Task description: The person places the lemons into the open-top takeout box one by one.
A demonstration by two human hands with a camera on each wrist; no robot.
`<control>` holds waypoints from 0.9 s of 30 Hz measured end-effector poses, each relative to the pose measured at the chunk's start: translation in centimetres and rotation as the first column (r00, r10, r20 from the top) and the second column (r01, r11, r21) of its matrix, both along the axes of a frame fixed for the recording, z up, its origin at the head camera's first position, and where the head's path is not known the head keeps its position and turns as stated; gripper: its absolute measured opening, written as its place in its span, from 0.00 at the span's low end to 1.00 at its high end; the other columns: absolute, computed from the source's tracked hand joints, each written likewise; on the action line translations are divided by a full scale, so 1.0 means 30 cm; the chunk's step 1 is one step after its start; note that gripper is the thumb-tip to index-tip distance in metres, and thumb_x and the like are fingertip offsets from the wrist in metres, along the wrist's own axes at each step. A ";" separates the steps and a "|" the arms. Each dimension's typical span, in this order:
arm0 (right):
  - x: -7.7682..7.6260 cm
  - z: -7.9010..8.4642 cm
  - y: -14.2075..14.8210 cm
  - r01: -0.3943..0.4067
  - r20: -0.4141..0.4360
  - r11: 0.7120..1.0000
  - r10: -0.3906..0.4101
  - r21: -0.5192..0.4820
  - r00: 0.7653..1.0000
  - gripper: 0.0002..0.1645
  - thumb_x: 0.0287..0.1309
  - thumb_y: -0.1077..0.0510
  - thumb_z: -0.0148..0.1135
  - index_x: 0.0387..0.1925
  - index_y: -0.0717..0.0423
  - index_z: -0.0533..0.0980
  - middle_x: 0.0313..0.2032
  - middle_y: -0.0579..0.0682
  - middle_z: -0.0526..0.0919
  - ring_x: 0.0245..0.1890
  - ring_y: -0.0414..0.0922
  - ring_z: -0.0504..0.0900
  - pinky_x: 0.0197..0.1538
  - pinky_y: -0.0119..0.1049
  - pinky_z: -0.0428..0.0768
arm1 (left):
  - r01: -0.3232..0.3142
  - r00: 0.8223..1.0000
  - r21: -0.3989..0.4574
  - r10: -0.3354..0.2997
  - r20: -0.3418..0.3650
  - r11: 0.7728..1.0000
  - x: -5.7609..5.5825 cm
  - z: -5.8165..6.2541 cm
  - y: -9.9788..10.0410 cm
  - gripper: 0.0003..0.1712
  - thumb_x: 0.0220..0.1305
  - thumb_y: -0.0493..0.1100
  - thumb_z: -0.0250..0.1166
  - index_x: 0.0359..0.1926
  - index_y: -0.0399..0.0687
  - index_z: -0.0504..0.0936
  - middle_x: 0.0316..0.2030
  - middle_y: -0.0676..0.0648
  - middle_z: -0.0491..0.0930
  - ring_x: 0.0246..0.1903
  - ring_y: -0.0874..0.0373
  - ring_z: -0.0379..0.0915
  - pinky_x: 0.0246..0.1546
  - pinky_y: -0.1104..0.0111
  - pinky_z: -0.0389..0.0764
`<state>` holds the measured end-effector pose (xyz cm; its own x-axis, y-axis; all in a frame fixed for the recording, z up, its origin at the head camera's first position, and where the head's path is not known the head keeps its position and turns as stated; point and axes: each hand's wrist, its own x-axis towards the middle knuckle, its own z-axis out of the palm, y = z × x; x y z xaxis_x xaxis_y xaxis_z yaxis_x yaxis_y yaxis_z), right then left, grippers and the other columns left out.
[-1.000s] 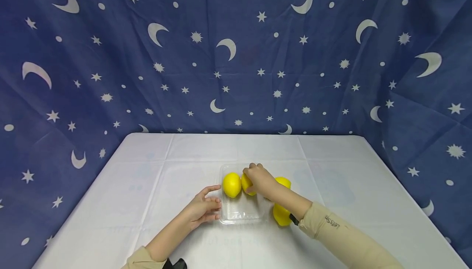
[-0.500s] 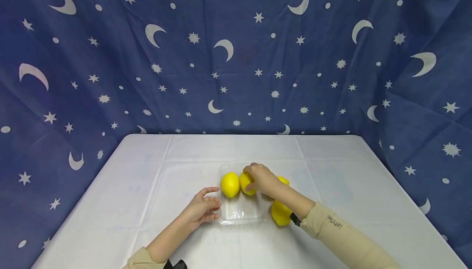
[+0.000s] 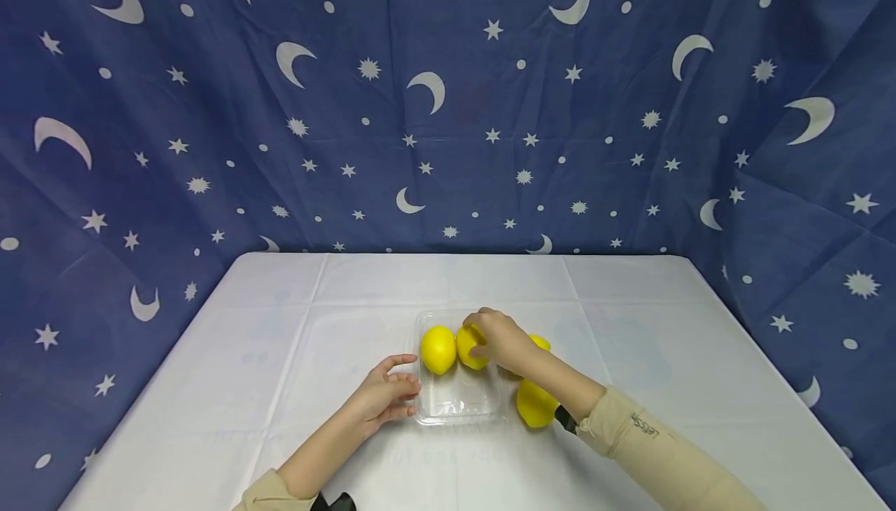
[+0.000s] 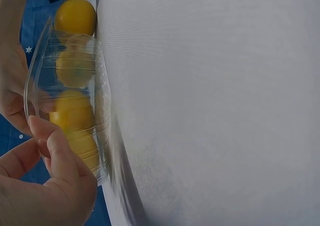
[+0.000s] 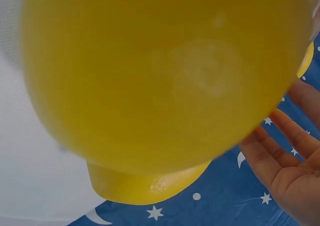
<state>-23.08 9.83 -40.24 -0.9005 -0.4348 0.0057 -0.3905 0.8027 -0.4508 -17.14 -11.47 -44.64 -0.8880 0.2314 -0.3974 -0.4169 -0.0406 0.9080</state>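
Note:
Two yellow lemons lie in a clear plastic container (image 3: 458, 404), one at the back left (image 3: 438, 351), the other a lemon (image 3: 468, 346) beside it. Over that second lemon is my right hand (image 3: 500, 340), its fingers at the top and thumb at the near side, loosely spread around it. The right wrist view shows that hand (image 5: 295, 166) with fingers apart, partly hidden behind a large close lemon (image 5: 165, 85). My left hand (image 3: 383, 396) rests with relaxed fingers at the container's left side. In the left wrist view its fingertips (image 4: 37, 123) overlap the rim.
Right of the container, a near lemon (image 3: 535, 406) and a farther lemon (image 3: 540, 342) sit on the white tablecloth (image 3: 336, 324), partly covered by the right forearm. Behind the table hangs a blue curtain (image 3: 476, 99) with moons and stars.
My right thumb has drawn back slightly to the right, so more of the second lemon shows. The left hand, the container and the other lemons stay where they were.

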 end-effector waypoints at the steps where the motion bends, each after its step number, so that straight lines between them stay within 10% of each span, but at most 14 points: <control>1: 0.001 0.000 0.002 -0.003 -0.005 1.000 0.003 -0.007 1.000 0.24 0.44 0.66 0.72 0.48 0.64 0.78 0.44 0.57 0.81 0.45 0.50 0.79 0.54 0.44 0.79 | 0.002 1.000 0.001 -0.002 0.000 1.000 0.000 0.000 0.000 0.31 0.60 0.30 0.58 0.63 0.40 0.60 0.31 0.52 0.72 0.30 0.61 0.70 0.27 0.76 0.80; 27: 0.050 0.013 0.062 0.006 -0.038 0.995 -0.010 -0.098 0.999 0.19 0.49 0.65 0.68 0.45 0.62 0.78 0.44 0.56 0.82 0.42 0.54 0.81 0.44 0.40 0.83 | -0.005 1.000 0.006 0.005 0.006 1.000 0.005 0.000 0.000 0.31 0.61 0.30 0.58 0.64 0.41 0.60 0.31 0.52 0.72 0.31 0.60 0.71 0.29 0.75 0.80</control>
